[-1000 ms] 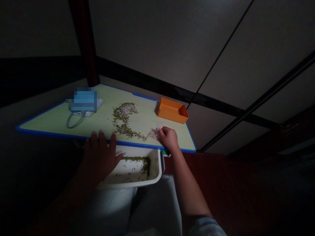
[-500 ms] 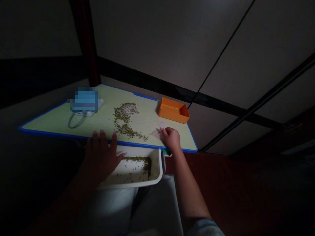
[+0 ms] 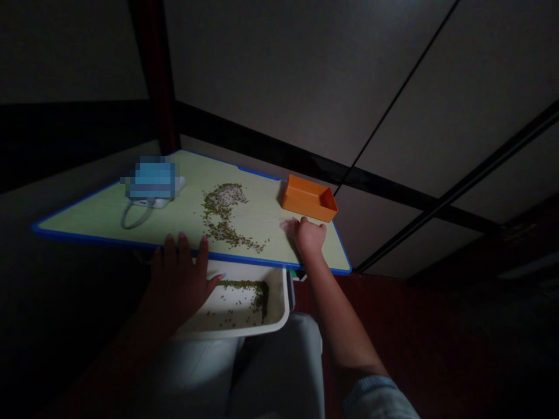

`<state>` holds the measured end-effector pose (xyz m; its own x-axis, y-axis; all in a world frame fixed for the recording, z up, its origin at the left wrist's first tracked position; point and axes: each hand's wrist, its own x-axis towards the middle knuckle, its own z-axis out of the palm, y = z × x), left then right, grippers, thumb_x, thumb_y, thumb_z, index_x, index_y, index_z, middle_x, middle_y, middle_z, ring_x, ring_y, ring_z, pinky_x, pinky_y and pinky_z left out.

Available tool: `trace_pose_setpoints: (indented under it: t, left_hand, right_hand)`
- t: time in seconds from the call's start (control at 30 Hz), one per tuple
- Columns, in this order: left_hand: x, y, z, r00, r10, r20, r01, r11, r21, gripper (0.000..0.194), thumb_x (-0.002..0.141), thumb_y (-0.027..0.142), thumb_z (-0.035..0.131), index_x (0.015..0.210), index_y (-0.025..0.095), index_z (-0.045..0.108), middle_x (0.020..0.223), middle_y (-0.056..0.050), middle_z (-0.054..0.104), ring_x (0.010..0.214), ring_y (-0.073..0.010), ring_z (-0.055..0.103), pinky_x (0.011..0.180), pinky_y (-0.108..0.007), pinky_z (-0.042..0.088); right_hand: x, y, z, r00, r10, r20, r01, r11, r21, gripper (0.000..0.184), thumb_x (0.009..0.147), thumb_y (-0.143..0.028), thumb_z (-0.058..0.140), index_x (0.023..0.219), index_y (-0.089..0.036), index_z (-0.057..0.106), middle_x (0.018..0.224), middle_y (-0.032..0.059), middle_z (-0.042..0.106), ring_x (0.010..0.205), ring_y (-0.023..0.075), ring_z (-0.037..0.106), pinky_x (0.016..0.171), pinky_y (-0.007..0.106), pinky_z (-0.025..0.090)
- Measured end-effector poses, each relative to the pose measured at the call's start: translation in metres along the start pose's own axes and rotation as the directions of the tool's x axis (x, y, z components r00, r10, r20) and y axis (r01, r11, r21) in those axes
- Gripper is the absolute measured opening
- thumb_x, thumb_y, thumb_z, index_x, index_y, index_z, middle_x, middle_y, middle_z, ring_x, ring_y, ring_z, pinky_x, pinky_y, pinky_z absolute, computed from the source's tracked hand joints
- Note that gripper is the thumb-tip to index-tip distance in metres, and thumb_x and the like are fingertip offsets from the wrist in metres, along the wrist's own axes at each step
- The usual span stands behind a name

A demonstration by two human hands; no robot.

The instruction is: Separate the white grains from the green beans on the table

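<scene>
Green grains (image 3: 220, 221) lie loose on the left-middle of the tabletop (image 3: 264, 203), in a curved patch: thicker mound at the far end, mixed with paler bits, thinning into a trail toward the near edge. Individual grains too small to sort out.

Pale, see-through patch (image 3: 287, 226) lies on the tabletop to the right of the grains, just short of the orange box. Can't tell what it is; the hand covers part of it.

Right hand (image 3: 310, 237) is on that patch: back of hand up, fingers curled under into a loose fist, knuckles toward the box. Fingertips hidden, so can't tell if it's pinching the patch or only pressing on it. Forearm runs from lower right up over the near edge, elbow slightly bent, sleeve (image 3: 378, 393) pushed up and cut off by the frame.

Left hand (image 3: 181, 282) is palm down, grip released, fingers spread and pointing away, fingertips at the blue near edge. Thumb sticks out over the white bin (image 3: 279, 320). Wrist and forearm fade into shadow.

Bin sits below the near edge, more green grains banked along its far side and right corner. Left part hidden by the hand, far rim by the tabletop.

Orange box (image 3: 310, 198) stands open at the far right. Blue pixelated block (image 3: 152, 179) at far left, unreadable, cable (image 3: 136, 218) looped beside it.
</scene>
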<state>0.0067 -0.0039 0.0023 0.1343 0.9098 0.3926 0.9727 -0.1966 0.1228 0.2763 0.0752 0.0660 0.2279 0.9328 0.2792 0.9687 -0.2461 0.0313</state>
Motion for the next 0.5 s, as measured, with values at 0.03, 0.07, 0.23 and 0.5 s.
trace_pose_setpoints:
  t: [0.03, 0.07, 0.23, 0.5]
  left_hand:
    - [-0.0001, 0.0001, 0.0005, 1.0, -0.002, -0.004, 0.002, 1.0, -0.009, 0.075, 0.088, 0.048, 0.043, 0.149, 0.005, 0.036, 0.16, -0.036, 0.027, 0.153, -0.0547, 0.015, 0.118, -0.072, 0.024]
    - [-0.0001, 0.0001, 0.001, 1.0, -0.001, -0.007, 0.001, 1.0, -0.012, 0.075, 0.088, 0.048, 0.043, 0.149, 0.005, 0.036, 0.16, -0.036, 0.027, 0.153, -0.0549, 0.015, 0.118, -0.072, 0.024]
    - [0.0007, -0.0005, 0.0024, 1.0, 0.009, 0.002, -0.009, 1.0, 0.006, 0.077, 0.087, 0.049, 0.045, 0.15, 0.006, 0.035, 0.159, -0.036, 0.029, 0.153, -0.0555, 0.015, 0.117, -0.073, 0.025]
    - [0.0003, -0.002, 0.0032, 1.0, -0.003, -0.031, 0.0, 0.997, -0.079, 0.076, 0.086, 0.047, 0.048, 0.15, 0.009, 0.037, 0.162, -0.033, 0.027, 0.155, -0.0519, 0.011, 0.118, -0.072, 0.024]
  right_hand:
    - [0.0003, 0.0009, 0.0013, 1.0, 0.012, -0.026, -0.012, 1.0, 0.006, 0.044, 0.106, -0.041, 0.036, 0.102, -0.012, 0.069, 0.089, 0.018, 0.077, 0.082, 0.0251, 0.072, 0.086, 0.038, 0.033]
    - [0.0001, 0.0016, 0.0026, 0.998, 0.021, -0.054, -0.021, 1.0, 0.017, 0.044, 0.106, -0.042, 0.036, 0.1, -0.013, 0.069, 0.087, 0.0171, 0.077, 0.081, 0.0246, 0.072, 0.085, 0.038, 0.033]
    - [-0.0059, 0.0042, 0.0082, 0.988, -0.093, -0.126, 0.111, 0.984, 0.138, 0.04, 0.106, -0.039, 0.039, 0.091, -0.018, 0.068, 0.081, 0.0092, 0.076, 0.074, 0.0196, 0.067, 0.079, 0.032, 0.03]
    - [-0.0089, 0.002, 0.009, 0.97, -0.233, -0.076, 0.242, 0.959, 0.147, 0.036, 0.105, -0.039, 0.045, 0.089, -0.019, 0.07, 0.083, 0.0075, 0.076, 0.073, 0.0179, 0.063, 0.078, 0.031, 0.029]
